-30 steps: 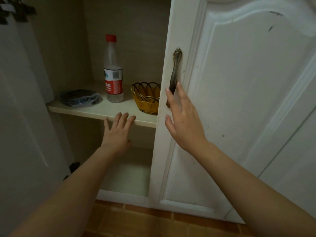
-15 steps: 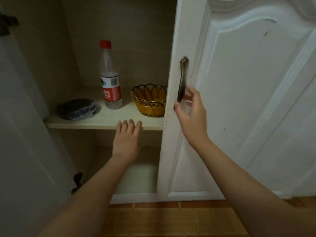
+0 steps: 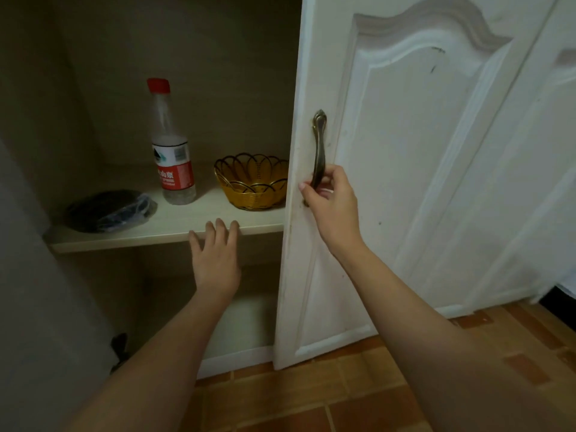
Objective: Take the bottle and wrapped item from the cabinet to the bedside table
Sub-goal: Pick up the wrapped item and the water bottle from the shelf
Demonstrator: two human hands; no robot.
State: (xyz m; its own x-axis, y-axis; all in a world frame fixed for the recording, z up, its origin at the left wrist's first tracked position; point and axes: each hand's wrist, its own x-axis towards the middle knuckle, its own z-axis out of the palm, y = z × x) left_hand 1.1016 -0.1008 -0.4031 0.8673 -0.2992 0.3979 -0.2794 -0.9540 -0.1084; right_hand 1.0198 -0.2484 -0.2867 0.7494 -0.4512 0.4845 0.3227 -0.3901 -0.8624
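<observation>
A clear plastic bottle (image 3: 170, 141) with a red cap and a red and white label stands upright on the pale cabinet shelf (image 3: 174, 227). To its left lies a dark item wrapped in clear plastic (image 3: 110, 209). My left hand (image 3: 215, 256) is open, fingers spread, with the fingertips on the shelf's front edge, below and right of the bottle. My right hand (image 3: 332, 205) is shut on the bronze door handle (image 3: 319, 151) of the white cabinet door (image 3: 405, 188).
A yellow wire-rimmed basket (image 3: 252, 181) sits on the shelf right of the bottle, partly behind the door edge. The open left door (image 3: 37, 307) stands close at the left. Brown floor tiles (image 3: 358, 394) lie below, and a lower compartment (image 3: 246, 319) opens under the shelf.
My right hand went from lying flat on the door to closing around the handle. The left hand stayed at the shelf edge. The camera shifted, so the cabinet sits lower in view.
</observation>
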